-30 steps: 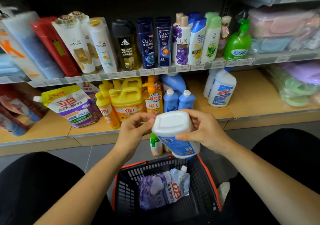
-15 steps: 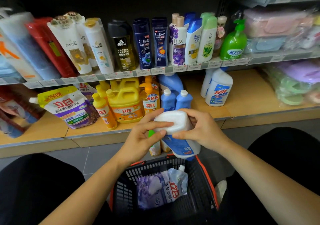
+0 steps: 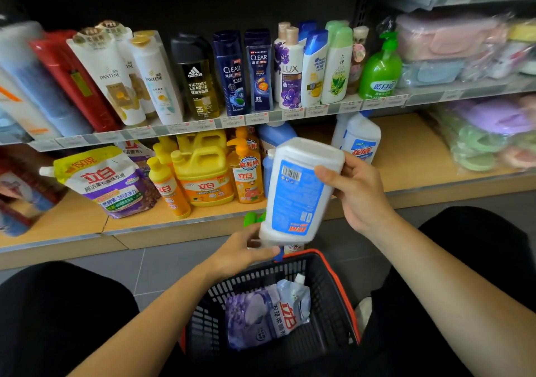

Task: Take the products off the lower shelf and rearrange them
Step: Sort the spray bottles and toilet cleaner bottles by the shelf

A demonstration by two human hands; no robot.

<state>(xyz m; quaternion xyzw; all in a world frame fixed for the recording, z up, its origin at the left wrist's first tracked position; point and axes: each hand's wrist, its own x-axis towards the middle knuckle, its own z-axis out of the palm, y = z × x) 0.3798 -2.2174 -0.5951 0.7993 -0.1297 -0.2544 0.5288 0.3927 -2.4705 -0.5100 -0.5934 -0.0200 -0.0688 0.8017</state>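
Head view:

- The white bottle point(image 3: 298, 191) with a blue label is upside down, base uppermost and tilted slightly right. It is in the air in front of the lower shelf point(image 3: 412, 156), above the far edge of the basket point(image 3: 261, 275).
- The right hand point(image 3: 362, 194) grips the base end of the bottle. The thumb lies across the label side and the other fingers wrap behind.
- The left hand point(image 3: 243, 252) holds the bottle's lower neck end. Its fingers curl round the shoulder just above the blue cap point(image 3: 279, 257).
- The bottle body spans the gap between the two hands.
- A purple refill pouch point(image 3: 261, 315) lies in the basket.
- On the lower shelf, a matching white bottle point(image 3: 362, 141) stands upright behind the held one. A yellow jug point(image 3: 203, 173) stands further left
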